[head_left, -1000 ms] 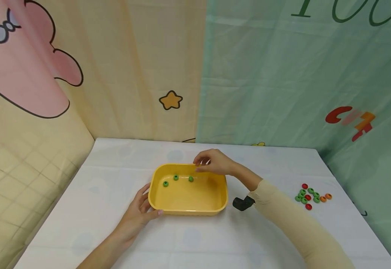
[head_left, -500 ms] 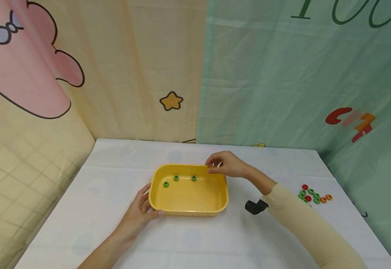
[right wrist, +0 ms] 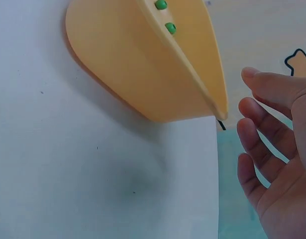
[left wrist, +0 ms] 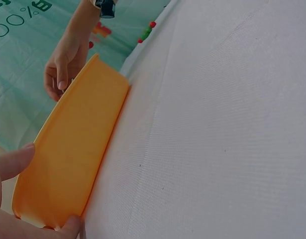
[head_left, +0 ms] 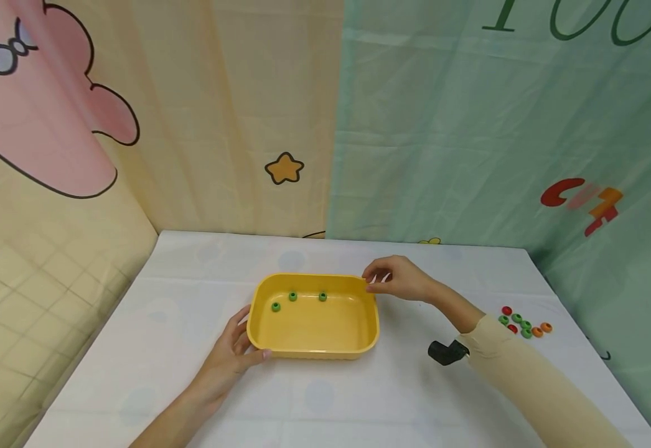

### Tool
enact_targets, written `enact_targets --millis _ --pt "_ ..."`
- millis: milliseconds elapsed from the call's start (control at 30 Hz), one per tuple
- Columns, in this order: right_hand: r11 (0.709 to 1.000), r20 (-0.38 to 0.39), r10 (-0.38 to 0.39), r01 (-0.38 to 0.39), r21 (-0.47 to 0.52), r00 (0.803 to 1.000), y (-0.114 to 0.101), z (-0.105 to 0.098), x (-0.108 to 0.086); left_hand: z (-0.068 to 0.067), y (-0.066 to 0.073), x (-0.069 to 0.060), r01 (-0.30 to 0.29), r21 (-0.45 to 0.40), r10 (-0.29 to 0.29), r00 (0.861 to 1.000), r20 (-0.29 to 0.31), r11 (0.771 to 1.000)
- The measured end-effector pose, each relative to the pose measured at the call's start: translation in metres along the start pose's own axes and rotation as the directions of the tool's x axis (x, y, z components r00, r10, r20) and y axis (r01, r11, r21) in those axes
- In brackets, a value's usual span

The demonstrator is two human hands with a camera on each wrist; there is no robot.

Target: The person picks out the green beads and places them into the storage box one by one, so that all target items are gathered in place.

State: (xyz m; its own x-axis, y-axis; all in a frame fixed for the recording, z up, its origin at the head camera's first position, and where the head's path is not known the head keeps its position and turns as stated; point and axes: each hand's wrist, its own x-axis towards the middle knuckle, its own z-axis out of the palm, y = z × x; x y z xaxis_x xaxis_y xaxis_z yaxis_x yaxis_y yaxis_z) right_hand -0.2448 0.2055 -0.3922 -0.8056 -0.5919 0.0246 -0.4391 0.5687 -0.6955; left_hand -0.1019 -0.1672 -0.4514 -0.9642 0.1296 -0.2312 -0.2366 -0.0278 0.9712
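A yellow plastic tray (head_left: 314,331) stands on the table, with three green beads (head_left: 322,297) on its floor toward the back and left. My left hand (head_left: 231,350) grips the tray's left end, thumb at the near rim and fingers around the side, as the left wrist view (left wrist: 68,144) also shows. Just off the tray's back right corner hovers my right hand (head_left: 402,279). Its fingers are loosely bent and hold nothing; in the right wrist view the thumb and fingers (right wrist: 264,124) are apart, beside the tray rim.
A loose group of red, green and orange beads (head_left: 526,325) lies at the table's right side, partly hidden by the right sleeve (head_left: 527,373). A black wrist camera piece (head_left: 447,353) juts from that sleeve. Printed curtains (head_left: 443,124) hang behind the white tablecloth (head_left: 314,404).
My right hand has moved right, from above the tray's back rim to beyond its right corner. One green bead has shifted slightly right in the tray. My left hand stays put.
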Motion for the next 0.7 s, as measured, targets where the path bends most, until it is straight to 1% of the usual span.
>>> enact_targets --millis 167,367,700 --pt "1.0 -0.023 0.016 -0.016 -0.014 1.0 0.006 -0.006 -0.009 0.0 -0.001 0.001 -0.009 -0.007 0.009 1.0 0.012 1.0" --pt "1.0 -0.035 0.021 -0.021 -0.01 0.999 0.014 -0.01 -0.018 -0.001 0.001 -0.002 0.0 -0.013 0.001 1.0 0.014 1.0" --pt "0.996 -0.075 0.083 -0.085 -0.018 0.994 0.033 -0.018 -0.041 0.0 -0.002 0.001 -0.002 -0.017 0.003 1.0 0.011 1.0"
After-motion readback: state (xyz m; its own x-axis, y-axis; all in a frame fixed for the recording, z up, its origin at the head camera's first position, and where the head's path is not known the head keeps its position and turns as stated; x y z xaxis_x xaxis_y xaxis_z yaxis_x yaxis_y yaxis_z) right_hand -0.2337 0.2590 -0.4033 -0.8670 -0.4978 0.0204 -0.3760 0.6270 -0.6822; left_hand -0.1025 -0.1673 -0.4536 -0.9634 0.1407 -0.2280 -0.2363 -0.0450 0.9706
